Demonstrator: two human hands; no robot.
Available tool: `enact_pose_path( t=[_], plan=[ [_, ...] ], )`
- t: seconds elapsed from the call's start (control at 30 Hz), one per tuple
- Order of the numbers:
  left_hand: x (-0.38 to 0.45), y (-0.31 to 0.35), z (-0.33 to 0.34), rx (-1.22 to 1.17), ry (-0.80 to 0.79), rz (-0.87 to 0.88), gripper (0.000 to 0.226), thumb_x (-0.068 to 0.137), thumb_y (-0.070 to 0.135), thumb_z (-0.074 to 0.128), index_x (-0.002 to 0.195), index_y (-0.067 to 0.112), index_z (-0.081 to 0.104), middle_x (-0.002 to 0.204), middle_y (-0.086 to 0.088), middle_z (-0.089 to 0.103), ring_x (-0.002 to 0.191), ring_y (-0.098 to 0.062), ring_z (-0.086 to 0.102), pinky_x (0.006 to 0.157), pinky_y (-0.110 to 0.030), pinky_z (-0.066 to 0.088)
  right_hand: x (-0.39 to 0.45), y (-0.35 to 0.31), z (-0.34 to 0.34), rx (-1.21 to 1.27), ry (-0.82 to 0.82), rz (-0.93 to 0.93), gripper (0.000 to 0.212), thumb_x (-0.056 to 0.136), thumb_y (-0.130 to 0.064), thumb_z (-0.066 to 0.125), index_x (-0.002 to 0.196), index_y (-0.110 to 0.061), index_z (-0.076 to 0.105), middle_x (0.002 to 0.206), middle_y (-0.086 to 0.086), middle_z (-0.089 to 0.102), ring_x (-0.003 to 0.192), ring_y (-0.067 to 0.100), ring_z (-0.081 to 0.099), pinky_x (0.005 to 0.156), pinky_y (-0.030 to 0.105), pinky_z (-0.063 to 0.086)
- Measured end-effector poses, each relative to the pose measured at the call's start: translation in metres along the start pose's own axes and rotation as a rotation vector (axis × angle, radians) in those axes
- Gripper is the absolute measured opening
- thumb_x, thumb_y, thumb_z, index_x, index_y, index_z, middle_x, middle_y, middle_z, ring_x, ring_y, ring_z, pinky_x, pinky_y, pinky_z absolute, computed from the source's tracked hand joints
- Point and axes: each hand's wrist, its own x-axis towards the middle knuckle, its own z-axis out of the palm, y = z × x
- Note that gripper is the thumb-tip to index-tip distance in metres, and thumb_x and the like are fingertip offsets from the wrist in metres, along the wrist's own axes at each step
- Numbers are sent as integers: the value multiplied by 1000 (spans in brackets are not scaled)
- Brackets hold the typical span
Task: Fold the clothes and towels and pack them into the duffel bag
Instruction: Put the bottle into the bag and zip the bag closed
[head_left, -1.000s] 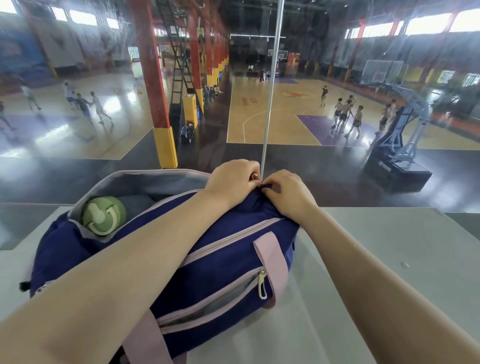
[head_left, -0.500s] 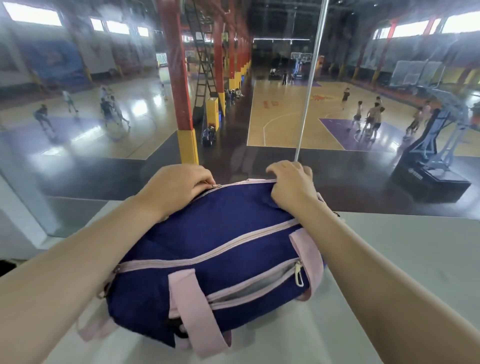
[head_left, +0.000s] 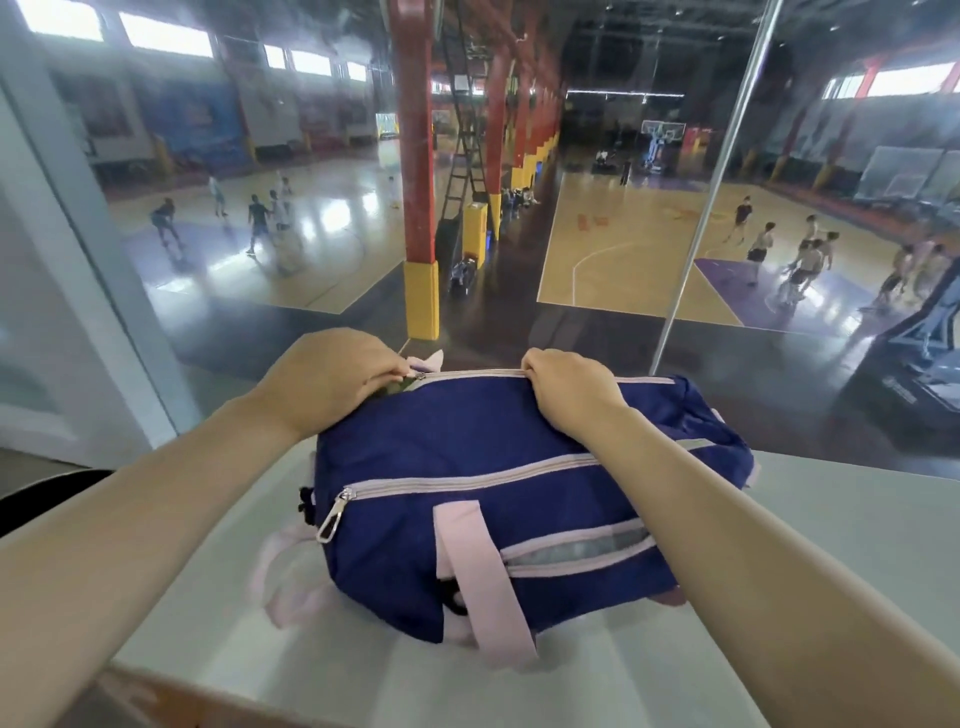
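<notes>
A navy duffel bag (head_left: 467, 467) with pink straps and pink zipper tape lies on the pale table (head_left: 831, 519). Its top zipper (head_left: 467, 373) runs shut between my two hands. My left hand (head_left: 332, 379) pinches the zipper pull at the bag's top left end, where a small gap shows something green inside. My right hand (head_left: 571, 389) grips the top seam further right. A metal pull (head_left: 332, 517) hangs from the front pocket zipper. No loose clothes or towels are in sight.
A glass pane (head_left: 519, 208) stands right behind the table, with a thin metal rod (head_left: 711, 208) in it; a basketball hall with players lies far below. A white frame (head_left: 78, 260) is at the left. A dark object (head_left: 41, 493) sits at the table's left edge.
My left hand has drawn the top zipper leftward along the bag, covering the green bottle and closing the opening. My right hand has kept hold of the seam. The view swung left.
</notes>
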Motion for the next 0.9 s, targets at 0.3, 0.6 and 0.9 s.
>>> enact_pose_path(
  t=[0.3, 0.6, 0.9],
  plan=[
    [-58, -28, -20, 57, -15, -171, 61, 90, 59, 19, 104, 33, 73, 90, 12, 71, 87, -17, 62, 67, -35, 50, 3, 4, -1, -2, -33, 98, 18, 92, -6, 35, 91, -20, 45, 103, 5, 63, 89, 30, 56, 71, 38, 41],
    [-65, -13, -6, -50, 57, -272, 26, 101, 30, 44, 107, 29, 69, 103, 14, 69, 101, -14, 60, 79, -37, 50, -6, -1, 0, 11, -28, 145, 32, 96, -10, 32, 109, -23, 58, 111, 4, 67, 99, 31, 60, 95, 49, 42],
    [-98, 29, 5, -363, 236, -357, 35, 94, 31, 42, 124, 21, 57, 126, 3, 58, 120, -18, 50, 102, -29, 36, -67, -47, -28, 303, 95, 79, 34, 97, -18, 45, 130, -23, 50, 133, -2, 56, 119, 21, 53, 105, 39, 40]
  ],
)
